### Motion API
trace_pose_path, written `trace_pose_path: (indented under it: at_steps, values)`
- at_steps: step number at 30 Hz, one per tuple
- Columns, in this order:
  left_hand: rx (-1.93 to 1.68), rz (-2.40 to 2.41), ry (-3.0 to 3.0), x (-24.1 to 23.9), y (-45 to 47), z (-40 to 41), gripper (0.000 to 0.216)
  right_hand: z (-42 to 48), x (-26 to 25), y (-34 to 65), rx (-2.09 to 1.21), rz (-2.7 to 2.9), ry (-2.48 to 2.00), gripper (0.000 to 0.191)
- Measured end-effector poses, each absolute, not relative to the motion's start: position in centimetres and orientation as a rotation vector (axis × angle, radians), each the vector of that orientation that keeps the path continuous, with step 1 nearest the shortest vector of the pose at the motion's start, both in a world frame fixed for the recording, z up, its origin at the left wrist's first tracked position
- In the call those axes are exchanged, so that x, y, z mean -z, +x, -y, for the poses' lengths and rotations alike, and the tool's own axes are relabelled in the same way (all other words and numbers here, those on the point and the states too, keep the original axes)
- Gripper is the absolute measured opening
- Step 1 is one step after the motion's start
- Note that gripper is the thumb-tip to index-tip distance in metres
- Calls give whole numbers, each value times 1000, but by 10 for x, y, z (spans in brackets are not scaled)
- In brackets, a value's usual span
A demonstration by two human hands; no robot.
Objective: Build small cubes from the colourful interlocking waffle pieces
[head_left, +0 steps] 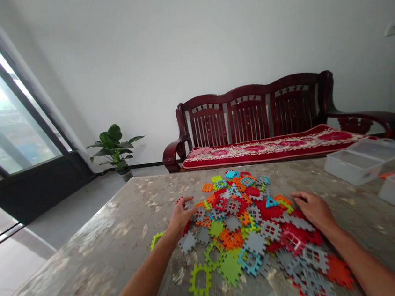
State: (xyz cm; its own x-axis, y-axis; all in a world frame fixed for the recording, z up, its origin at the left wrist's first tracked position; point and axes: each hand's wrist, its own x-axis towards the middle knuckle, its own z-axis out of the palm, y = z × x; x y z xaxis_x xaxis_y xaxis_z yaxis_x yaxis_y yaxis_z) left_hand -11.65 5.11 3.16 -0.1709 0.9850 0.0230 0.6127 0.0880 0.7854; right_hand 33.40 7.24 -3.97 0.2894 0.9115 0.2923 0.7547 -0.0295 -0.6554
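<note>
A spread heap of flat plastic building pieces with toothed edges lies on the table, in grey, red, orange, green and blue. My left hand (pixel 182 214) is at the heap's left edge, thumb and fingers apart. Bits of red show beside and beneath it, mostly hidden by the hand. Across the heap, my right hand (pixel 312 207) rests at the right edge with fingers loosely bent, close to an orange piece (pixel 282 199). Nearer to me are a green frame piece (pixel 190 280), a solid green square (pixel 230 268) and a blue frame piece (pixel 242 262).
The patterned table (pixel 101 271) carries clear plastic boxes (pixel 353 169) at the right, one with something orange inside. Behind it stands a dark wooden bench (pixel 247 119) with a red patterned cover (pixel 254 151). A potted plant (pixel 114 147) is at the left, near a glass door (pixel 11 120).
</note>
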Motion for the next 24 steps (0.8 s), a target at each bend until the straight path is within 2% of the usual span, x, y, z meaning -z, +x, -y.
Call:
trace_pose_path:
  at_steps: [6,9,11,15,18,21,24]
  values:
    - [-964,-1272,1486,-51,-71,-55,65,-69,36,330,-304,1467,-1772,37]
    - [-944,-1138,1479,-57,-77,-57,68,-69,32,332,-483,1436,-1708,41]
    - [-949,-1319,1578,-55,-95,-57,72,-68,27,337,-693,1467,-1621,53]
    - [-919,-1601,1705,-42,-136,-51,89,-60,15,347,-1053,1708,-1420,95]
    - [-603,-1731,1960,-33,-140,-37,105,-51,7,343,-1125,1913,-1365,118]
    - [-311,-1702,2156,-30,-111,-17,125,-45,4,330,-984,2037,-1467,127]
    - [-145,-1685,2248,-32,-68,3,142,-45,4,318,-864,2076,-1537,122]
